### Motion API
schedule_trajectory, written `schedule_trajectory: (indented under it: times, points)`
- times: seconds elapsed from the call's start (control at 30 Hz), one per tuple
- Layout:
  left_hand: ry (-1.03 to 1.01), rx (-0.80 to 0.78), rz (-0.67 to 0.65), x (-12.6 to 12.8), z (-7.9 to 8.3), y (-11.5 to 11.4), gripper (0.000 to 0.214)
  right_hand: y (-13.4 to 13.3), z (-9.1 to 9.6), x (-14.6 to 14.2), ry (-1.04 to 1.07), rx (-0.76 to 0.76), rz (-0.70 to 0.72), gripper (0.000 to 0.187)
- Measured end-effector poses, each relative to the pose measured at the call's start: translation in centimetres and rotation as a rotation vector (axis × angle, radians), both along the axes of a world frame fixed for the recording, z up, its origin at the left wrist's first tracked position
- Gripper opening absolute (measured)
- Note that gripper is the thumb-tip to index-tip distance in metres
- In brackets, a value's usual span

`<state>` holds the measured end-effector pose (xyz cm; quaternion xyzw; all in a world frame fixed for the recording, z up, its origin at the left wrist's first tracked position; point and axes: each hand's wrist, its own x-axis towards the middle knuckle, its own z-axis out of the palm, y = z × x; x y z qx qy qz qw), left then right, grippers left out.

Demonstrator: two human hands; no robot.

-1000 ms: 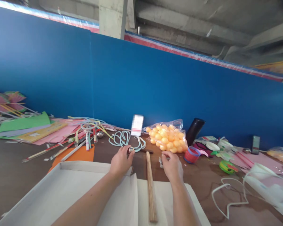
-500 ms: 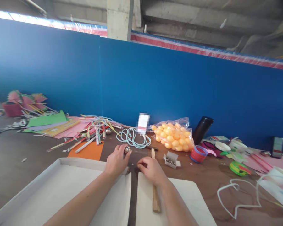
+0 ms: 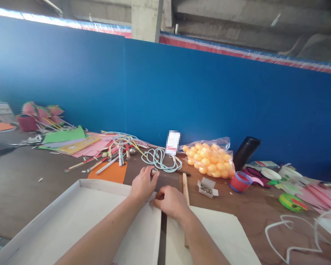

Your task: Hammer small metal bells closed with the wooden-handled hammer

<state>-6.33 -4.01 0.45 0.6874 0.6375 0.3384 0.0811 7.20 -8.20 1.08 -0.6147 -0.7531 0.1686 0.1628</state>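
Head view: A person's two bare hands meet in the middle of a brown wooden table, in front of a tall blue wall.
Left hand: The left hand pinches a small shiny metal ball between the thumb and the first fingers. The other fingers are bent in close.
Metal ball: It sits at the tips of the left fingers, just past the far edge of a big white cardboard tray. The loops of light blue rope lie near it, a bit farther back.
Right hand: The right hand lies knuckles up, with its fingers bent and bunched together. The tips press down at the tray's far corner, by the dark gap between the tray and a flat white board. I cannot tell if they pinch anything.
Nearer hand: The left hand has the ball. The right fingertips are close to it, on the side nearer the person, but not touching it.
Wooden stick: A long thin wooden stick lies just right of the right hand. Its long way points from the person toward the wall. The right arm hides part of it.
Close by: A small open white box of metal bits, a clear bag of orange balls, a red round cup and a sheet of orange paper.
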Motion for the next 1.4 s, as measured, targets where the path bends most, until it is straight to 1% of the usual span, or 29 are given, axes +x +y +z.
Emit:
schedule_trajectory:
  times: [0.13, 0.3, 0.4, 0.47, 0.53, 0.63, 0.7, 0.77, 0.83, 0.97, 1.07, 1.13, 1.23, 1.4]
  points:
    - [-0.008, -0.021, -0.006, 0.0, 0.1, 0.0, 0.032, -0.4, 0.1, -0.7, -0.023, 0.1, -0.031, 0.027]
    - [-0.013, -0.048, -0.011, 0.0, 0.1, 0.1, 0.033, -1.0, -0.1, -0.9, -0.025, 0.077, -0.009, 0.012]
    - [-0.014, -0.054, -0.02, 0.0, 0.2, 0.1, 0.032, -1.0, -0.3, -1.0, -0.003, 0.094, -0.002, 0.008]
    - [-0.025, -0.058, -0.023, 0.0, 0.2, 0.1, 0.032, -0.8, -0.3, -0.6, 0.05, 0.107, 0.004, 0.007]
    - [-0.042, -0.069, -0.017, 0.0, 0.2, 0.2, 0.032, -0.2, -0.2, 0.1, 0.146, 0.117, 0.007, 0.009]
    - [-0.058, -0.079, -0.013, -0.1, 0.1, 0.3, 0.032, 0.8, -0.3, 1.4, 0.328, 0.136, -0.04, 0.017]
    - [-0.063, -0.073, -0.023, -0.1, 0.0, 0.4, 0.032, 1.3, -0.6, 2.0, 0.419, 0.085, -0.089, 0.018]
    - [-0.069, -0.065, -0.025, -0.2, -0.1, 0.5, 0.031, 1.6, -1.0, 2.0, 0.435, 0.06, -0.092, 0.015]
    - [-0.075, -0.063, -0.023, -0.2, -0.2, 0.5, 0.031, 1.7, -1.3, 1.7, 0.373, 0.086, -0.058, 0.012]
    - [-0.071, -0.073, -0.021, -0.2, -0.3, 0.5, 0.032, 1.6, -1.2, 0.8, 0.121, 0.175, -0.004, 0.017]
    - [-0.054, -0.082, -0.024, -0.1, -0.2, 0.5, 0.033, 1.6, -0.8, 0.5, -0.064, 0.18, 0.012, 0.019]
    - [-0.045, -0.091, -0.023, -0.1, -0.1, 0.5, 0.033, 1.5, -0.8, 0.4, -0.15, 0.179, 0.015, 0.021]
    - [-0.031, -0.099, -0.02, -0.1, 0.0, 0.5, 0.033, 1.3, -0.8, 0.3, -0.205, 0.184, 0.016, 0.02]
    - [0.037, -0.114, -0.003, 0.2, 0.1, 0.4, 0.034, 1.3, -1.1, -0.1, -0.187, 0.192, -0.031, 0.016]
